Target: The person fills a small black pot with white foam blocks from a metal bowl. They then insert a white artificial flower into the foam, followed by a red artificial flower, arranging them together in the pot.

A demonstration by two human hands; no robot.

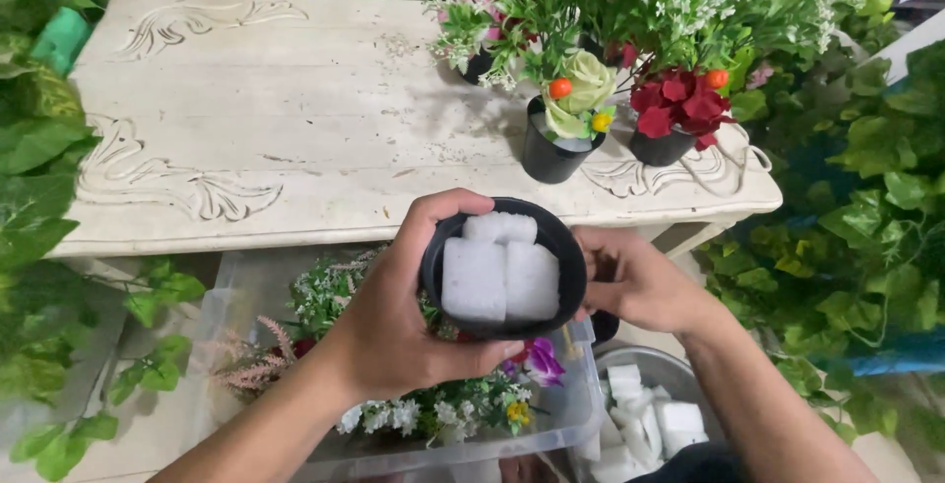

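Held item: one small black pot, gripped between both hands just in front of the table's near edge. The left hand wraps its left wall, fingers curled under and thumb over the rim; the right hand closes on its right wall.

Contents of the held pot: three white foam blocks, two large side by side and one smaller behind them, packed tight.

Beyond the grip, on the whitewashed carved table: three further black pots, all filled. One pot with a pale green rose and orange berries stands nearest the grip. One pot with red flowers stands to its right. One pot with pink and white sprigs stands farther back.

Below the grip: one clear plastic bin of loose artificial flowers, count not legible.

Below the right wrist: one metal bowl holding several spare white foam pieces, partly hidden, so uncounted.

Green foliage surrounds both sides.
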